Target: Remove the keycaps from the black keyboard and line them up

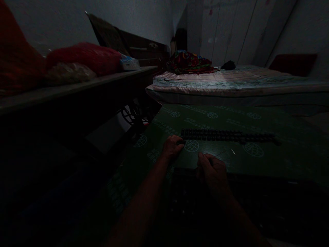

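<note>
Small black keycaps (210, 134) lie in long rows on a green board printed with white globes and lettering. At the left end of these rows is my left hand (172, 148), its thumb and fingers closed around a small dark keycap (181, 141). My right hand (212, 168) is closed in a pinch above the far edge of a dark keyboard body (257, 197). What it holds is too dark to make out; a thin line runs from its fingers toward a small bright streak on the board. Deep shadow hides most of the keyboard body.
The green board (159, 132) reaches to a bed (239, 84) with a rumpled patterned blanket (190, 61). On the left, a long shelf (108, 81) bears a red bag (84, 58) and a tissue pack (130, 63). A spoked wheel (130, 113) stands beneath it.
</note>
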The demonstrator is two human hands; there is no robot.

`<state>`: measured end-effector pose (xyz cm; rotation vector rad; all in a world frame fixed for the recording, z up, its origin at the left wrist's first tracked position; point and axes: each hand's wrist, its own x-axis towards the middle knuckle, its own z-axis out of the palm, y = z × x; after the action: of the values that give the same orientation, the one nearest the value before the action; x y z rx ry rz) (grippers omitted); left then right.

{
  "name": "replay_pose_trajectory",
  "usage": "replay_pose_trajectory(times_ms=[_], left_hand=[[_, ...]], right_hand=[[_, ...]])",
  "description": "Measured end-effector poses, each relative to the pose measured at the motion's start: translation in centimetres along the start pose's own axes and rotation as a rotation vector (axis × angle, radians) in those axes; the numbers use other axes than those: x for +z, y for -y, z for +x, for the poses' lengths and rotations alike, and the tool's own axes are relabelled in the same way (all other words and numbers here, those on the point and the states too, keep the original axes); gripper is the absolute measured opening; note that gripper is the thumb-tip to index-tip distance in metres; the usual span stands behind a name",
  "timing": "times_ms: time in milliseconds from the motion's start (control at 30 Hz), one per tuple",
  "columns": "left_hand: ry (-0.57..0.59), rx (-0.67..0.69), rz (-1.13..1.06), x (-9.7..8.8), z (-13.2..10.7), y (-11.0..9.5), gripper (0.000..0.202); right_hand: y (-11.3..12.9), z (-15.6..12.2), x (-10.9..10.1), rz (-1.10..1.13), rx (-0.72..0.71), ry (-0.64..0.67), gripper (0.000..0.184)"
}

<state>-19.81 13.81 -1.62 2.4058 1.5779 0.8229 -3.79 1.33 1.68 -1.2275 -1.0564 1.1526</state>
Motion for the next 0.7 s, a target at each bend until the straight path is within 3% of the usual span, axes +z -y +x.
replay_pose_trajectory(times_ms=[700], left_hand=[[0.004, -0.004, -0.047, 0.05, 0.11, -0.02, 0.013]], right_hand=[[0.46, -0.15, 0.05, -0.067, 0.02, 0.019, 0.04]])
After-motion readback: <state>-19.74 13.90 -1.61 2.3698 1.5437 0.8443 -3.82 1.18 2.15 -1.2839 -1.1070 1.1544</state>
